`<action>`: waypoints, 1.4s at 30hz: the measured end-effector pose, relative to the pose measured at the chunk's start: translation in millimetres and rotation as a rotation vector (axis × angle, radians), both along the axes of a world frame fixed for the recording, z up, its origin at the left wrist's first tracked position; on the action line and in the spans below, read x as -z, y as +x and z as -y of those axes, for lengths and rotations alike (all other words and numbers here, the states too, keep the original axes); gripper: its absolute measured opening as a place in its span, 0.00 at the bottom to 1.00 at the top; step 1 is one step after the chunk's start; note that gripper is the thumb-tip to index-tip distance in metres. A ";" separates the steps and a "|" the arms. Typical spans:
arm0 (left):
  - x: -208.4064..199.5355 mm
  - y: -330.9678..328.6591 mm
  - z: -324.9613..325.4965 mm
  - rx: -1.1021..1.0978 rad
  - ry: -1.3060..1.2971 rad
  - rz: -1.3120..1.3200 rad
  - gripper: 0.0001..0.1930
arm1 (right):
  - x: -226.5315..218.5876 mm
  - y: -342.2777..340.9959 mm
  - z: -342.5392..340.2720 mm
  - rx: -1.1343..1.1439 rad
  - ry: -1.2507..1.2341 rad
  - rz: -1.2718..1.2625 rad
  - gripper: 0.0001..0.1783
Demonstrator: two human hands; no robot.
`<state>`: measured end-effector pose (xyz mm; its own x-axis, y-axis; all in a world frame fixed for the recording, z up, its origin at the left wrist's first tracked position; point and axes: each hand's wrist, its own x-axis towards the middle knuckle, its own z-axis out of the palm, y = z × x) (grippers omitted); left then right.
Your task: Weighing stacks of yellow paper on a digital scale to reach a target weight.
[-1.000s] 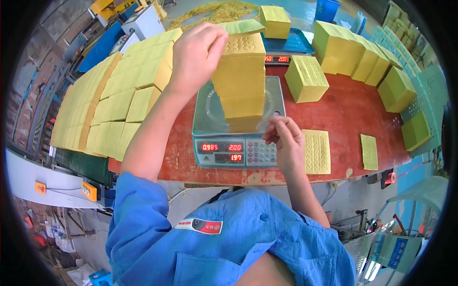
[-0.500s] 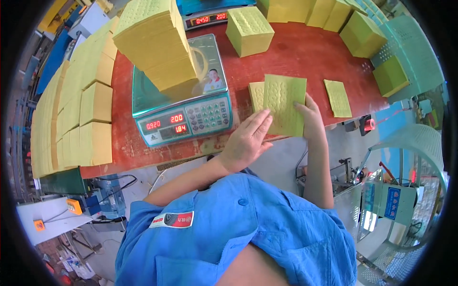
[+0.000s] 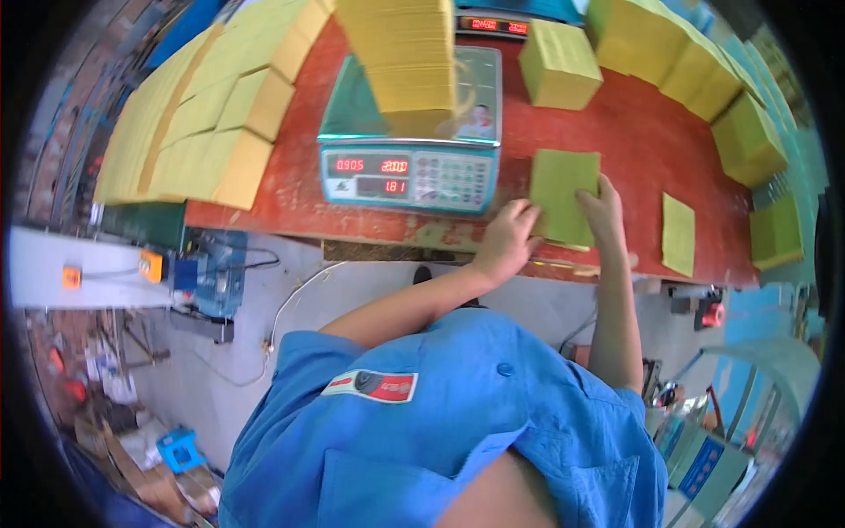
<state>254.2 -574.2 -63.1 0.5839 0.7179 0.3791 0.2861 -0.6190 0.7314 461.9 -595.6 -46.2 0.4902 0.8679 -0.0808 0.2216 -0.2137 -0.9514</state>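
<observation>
Low over the red table's front edge is a small pile of yellow-green paper sheets (image 3: 562, 189), roughly squared up. My right hand (image 3: 605, 216) grips its right edge, thumb on top and fingers hidden underneath. Curled at its lower left edge, my left hand (image 3: 506, 242) has its fingertips against the sheets. To the left stands a digital scale (image 3: 409, 176) with lit red figures, bearing a tall stack of yellow paper (image 3: 405, 66). A thin, narrow piece of the same paper (image 3: 678, 233) lies to the right of my hands.
Blocks of stacked yellow paper (image 3: 202, 150) line the table's left side. More paper blocks (image 3: 651, 44) stand along the back and right. One paper block (image 3: 561, 66) sits beside a second scale (image 3: 493, 25). The red table (image 3: 634, 114) ends just in front of me.
The held sheets were raised and askew over a pile at the table edge; now they lie lined up. My left hand went from flat fingers to curled ones. The view has shifted.
</observation>
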 end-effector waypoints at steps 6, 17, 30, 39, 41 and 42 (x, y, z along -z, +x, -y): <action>1.4 -3.6 3.9 -0.023 0.016 -0.015 0.25 | -7.4 -23.5 8.8 0.221 -0.025 0.662 0.26; -6.8 -10.9 -6.1 0.043 -0.054 -0.032 0.24 | 12.5 -27.1 10.7 0.198 0.024 0.894 0.21; -157.1 -162.1 -230.3 -0.308 -0.218 0.685 0.19 | -86.9 -144.7 -131.4 -0.130 0.417 -0.241 0.24; -123.7 -116.0 -286.1 -0.034 -1.083 0.686 0.31 | -82.7 -164.7 -228.5 -0.050 0.463 -0.497 0.32; -127.2 -121.3 -272.8 -0.026 -1.104 0.701 0.29 | -100.1 -178.4 -210.4 0.025 0.460 -0.509 0.32; -130.2 -121.2 -266.0 -0.018 -1.115 0.732 0.27 | -112.1 -181.6 -199.3 0.049 0.425 -0.523 0.32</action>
